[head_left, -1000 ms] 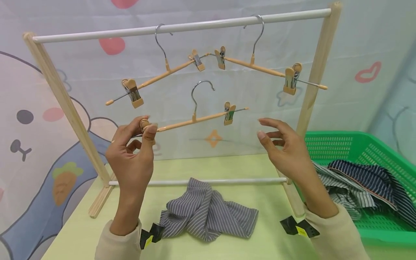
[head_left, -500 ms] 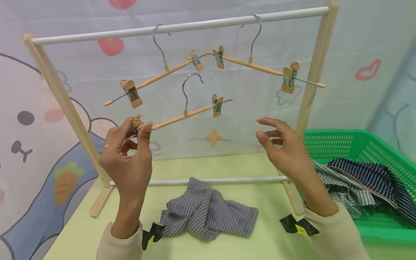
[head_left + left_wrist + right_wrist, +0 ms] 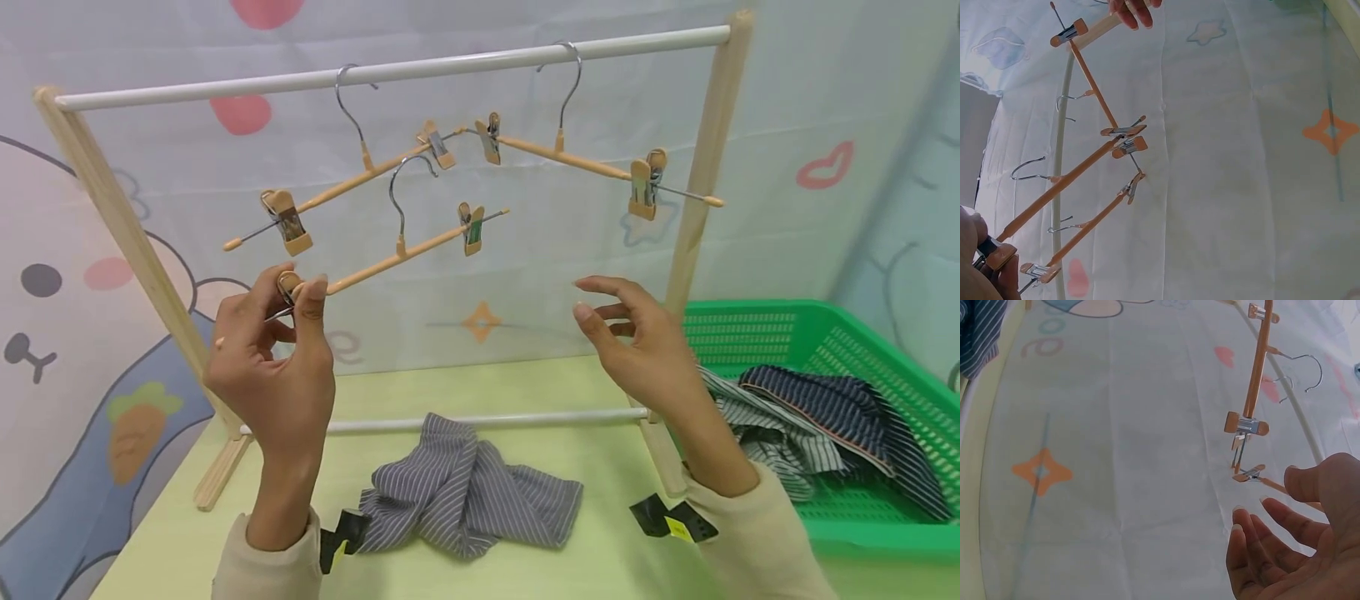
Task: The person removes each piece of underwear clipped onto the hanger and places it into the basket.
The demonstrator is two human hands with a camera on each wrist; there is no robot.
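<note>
My left hand (image 3: 273, 358) pinches the left clip end of a clip hanger (image 3: 375, 268) between thumb and fingers. Its bar slopes up to the right, and its metal hook stands upward, below the rack's top rod. In the left wrist view this hanger (image 3: 1063, 182) crosses in front of the others. My right hand (image 3: 637, 342) hovers in the air with relaxed, bent fingers, apart from the hanger and holding nothing. Two more clip hangers, a left one (image 3: 333, 193) and a right one (image 3: 592, 166), hang from the white top rod (image 3: 450, 65).
Wooden posts (image 3: 697, 200) carry the rod. On the pale green table (image 3: 525, 575) lies a crumpled grey striped cloth (image 3: 450, 500). At the right, a green basket (image 3: 885, 537) contains striped garments (image 3: 817, 417). A printed curtain forms the backdrop.
My left hand has carried the clip hanger left and its hook has risen closer to the top rod. The right hand stays in much the same pose. The head view has shifted slightly.
</note>
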